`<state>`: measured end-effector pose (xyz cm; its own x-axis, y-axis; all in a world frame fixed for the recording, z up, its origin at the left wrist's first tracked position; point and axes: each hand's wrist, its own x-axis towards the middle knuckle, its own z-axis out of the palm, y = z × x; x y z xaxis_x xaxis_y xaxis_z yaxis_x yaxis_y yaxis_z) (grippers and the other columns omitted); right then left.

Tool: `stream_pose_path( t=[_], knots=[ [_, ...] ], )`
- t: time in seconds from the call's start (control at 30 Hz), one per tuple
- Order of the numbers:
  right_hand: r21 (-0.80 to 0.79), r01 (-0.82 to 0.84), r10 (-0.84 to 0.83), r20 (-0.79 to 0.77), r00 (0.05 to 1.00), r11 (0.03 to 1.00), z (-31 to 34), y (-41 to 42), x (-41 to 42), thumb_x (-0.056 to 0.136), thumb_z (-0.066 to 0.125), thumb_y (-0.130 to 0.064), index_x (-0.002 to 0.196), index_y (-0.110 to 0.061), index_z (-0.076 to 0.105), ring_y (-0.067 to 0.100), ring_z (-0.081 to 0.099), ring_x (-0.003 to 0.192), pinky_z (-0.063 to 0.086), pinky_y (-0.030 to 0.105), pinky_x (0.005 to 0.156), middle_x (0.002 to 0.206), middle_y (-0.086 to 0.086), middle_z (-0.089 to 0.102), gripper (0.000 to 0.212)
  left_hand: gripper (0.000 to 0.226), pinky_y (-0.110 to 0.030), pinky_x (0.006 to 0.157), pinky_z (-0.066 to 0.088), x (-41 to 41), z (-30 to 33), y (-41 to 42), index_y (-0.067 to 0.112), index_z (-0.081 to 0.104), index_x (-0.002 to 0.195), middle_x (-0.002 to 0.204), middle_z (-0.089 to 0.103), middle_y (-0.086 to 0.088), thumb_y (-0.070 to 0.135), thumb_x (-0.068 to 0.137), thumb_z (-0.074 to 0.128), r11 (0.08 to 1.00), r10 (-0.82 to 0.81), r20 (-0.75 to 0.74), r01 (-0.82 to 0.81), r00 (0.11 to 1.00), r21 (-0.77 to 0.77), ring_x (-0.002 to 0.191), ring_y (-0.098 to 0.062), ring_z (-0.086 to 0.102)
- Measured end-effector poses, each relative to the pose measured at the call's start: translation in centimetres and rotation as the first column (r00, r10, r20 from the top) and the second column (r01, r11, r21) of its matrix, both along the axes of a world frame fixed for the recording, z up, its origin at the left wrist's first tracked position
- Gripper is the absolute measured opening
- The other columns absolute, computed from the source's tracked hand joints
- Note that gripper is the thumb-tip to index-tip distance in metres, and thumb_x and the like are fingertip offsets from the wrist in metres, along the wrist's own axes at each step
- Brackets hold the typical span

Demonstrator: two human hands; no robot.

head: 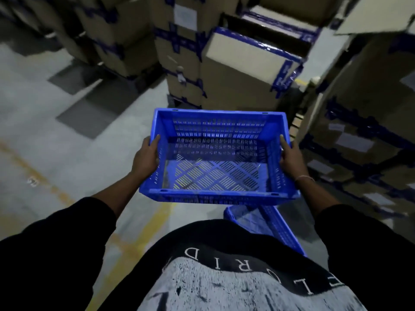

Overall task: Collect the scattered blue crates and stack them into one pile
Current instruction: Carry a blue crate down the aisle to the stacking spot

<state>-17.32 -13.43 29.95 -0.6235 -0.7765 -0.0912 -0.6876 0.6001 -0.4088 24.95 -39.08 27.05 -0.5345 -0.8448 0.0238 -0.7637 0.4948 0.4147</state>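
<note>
a: where's the blue crate (215, 153) right now?

b: up in the air in front of the person's body, carried between both hands with its open top facing the camera. the left hand (146, 157) grips the left short wall — thumb hooked over the rim and pointing inward, the other fingers hidden on the outside. the right hand (289, 157) does the same on the right wall, thumb lying along the inside of the rim.

a: so both hands are closed on it?

b: yes, each one curled round its own wall, nothing else in either hand. the crate is slotted on the walls and the floor, and it holds nothing.

a: anything below the grip?

b: a second blue crate (276, 225) sits on the floor beneath the held one and a little toward the right hand, partly hidden by the crate above and by the black shirt (224, 254) (the shirt has a pale print with letters). i cannot tell whether the two crates touch — they seem apart.

a: and beyond the hands?

b: stacked cardboard boxes (184, 63) with blue tape past the far wall of the crate, more on blue racking (359, 131) out past the right hand. a yellow line (143, 232) runs across the grey floor (67, 131) under the left forearm. the right wrist wears a thin bracelet (304, 177).
</note>
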Motion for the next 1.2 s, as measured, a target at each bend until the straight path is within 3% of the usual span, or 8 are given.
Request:
stream_pose_path(
  t=[0.13, 0.3, 0.43, 0.57, 0.93, 1.2],
  knots=[
    [-0.005, -0.143, 0.143, -0.021, 0.989, 0.990, 0.6, -5.9, 1.9, 0.089, 0.049, 0.002, 0.157, -0.022, 0.022, 0.045, 0.053, 0.096, 0.048, 0.045, 0.086, 0.128, 0.022, 0.037, 0.077, 0.070, -0.045, 0.081, 0.054, 5.0, -0.3, -0.1, 0.025, 0.027, 0.155, 0.153, 0.034, -0.009, 0.015, 0.092, 0.057, 0.992, 0.123, -0.055, -0.123, 0.991, -0.003, 0.106, -0.040, 0.062],
    [-0.007, -0.280, 0.280, -0.012, 0.960, 0.960, 1.2, -14.5, 7.0, 0.084, 0.053, 0.005, 0.157, -0.020, 0.024, 0.042, 0.054, 0.099, 0.045, 0.042, 0.091, 0.127, 0.019, 0.037, 0.082, 0.061, -0.043, 0.083, 0.052, 12.1, -0.9, -1.8, 0.024, 0.029, 0.155, 0.155, 0.034, -0.009, 0.018, 0.098, 0.050, 0.957, 0.288, -0.092, -0.290, 0.953, -0.006, 0.112, -0.037, 0.060],
    [-0.047, -0.328, 0.329, 0.032, 0.944, 0.944, 1.2, -21.9, 12.7, 0.087, 0.054, 0.003, 0.153, -0.016, 0.033, 0.039, 0.053, 0.094, 0.042, 0.035, 0.082, 0.116, 0.014, 0.039, 0.072, 0.057, -0.044, 0.084, 0.050, 18.4, -1.3, -5.1, 0.020, 0.033, 0.154, 0.155, 0.034, -0.010, 0.016, 0.099, 0.047, 0.920, 0.389, -0.119, -0.391, 0.914, 0.006, 0.114, -0.039, 0.059],
    [-0.041, -0.446, 0.444, -0.038, 0.895, 0.894, 1.2, -29.5, 19.1, 0.080, 0.056, 0.008, 0.155, -0.020, 0.029, 0.041, 0.053, 0.090, 0.046, 0.042, 0.082, 0.120, 0.019, 0.038, 0.085, 0.057, -0.043, 0.087, 0.051, 25.5, -1.3, -9.0, 0.020, 0.033, 0.154, 0.156, 0.033, -0.010, 0.015, 0.099, 0.048, 0.887, 0.459, -0.137, -0.462, 0.878, 0.010, 0.119, -0.037, 0.057],
    [-0.075, -0.607, 0.608, -0.014, 0.794, 0.791, 0.6, -49.0, 35.4, 0.084, 0.051, 0.007, 0.155, -0.023, 0.030, 0.045, 0.055, 0.104, 0.045, 0.041, 0.087, 0.130, 0.020, 0.041, 0.079, 0.053, -0.050, 0.086, 0.054, 41.6, -0.5, -17.7, 0.013, 0.039, 0.152, 0.155, 0.037, -0.014, 0.011, 0.099, 0.048, 0.771, 0.629, -0.135, -0.636, 0.766, -0.016, 0.123, -0.040, 0.055],
    [-0.084, -0.721, 0.724, 0.006, 0.689, 0.687, -2.4, -66.2, 43.3, 0.088, 0.050, 0.003, 0.154, -0.024, 0.030, 0.037, 0.056, 0.092, 0.044, 0.036, 0.081, 0.116, 0.011, 0.041, 0.074, 0.052, -0.047, 0.084, 0.053, 48.0, -1.9, -26.3, 0.015, 0.038, 0.152, 0.155, 0.037, -0.012, 0.011, 0.100, 0.047, 0.645, 0.759, -0.119, -0.764, 0.639, 0.013, 0.120, -0.037, 0.057]
  ],
)
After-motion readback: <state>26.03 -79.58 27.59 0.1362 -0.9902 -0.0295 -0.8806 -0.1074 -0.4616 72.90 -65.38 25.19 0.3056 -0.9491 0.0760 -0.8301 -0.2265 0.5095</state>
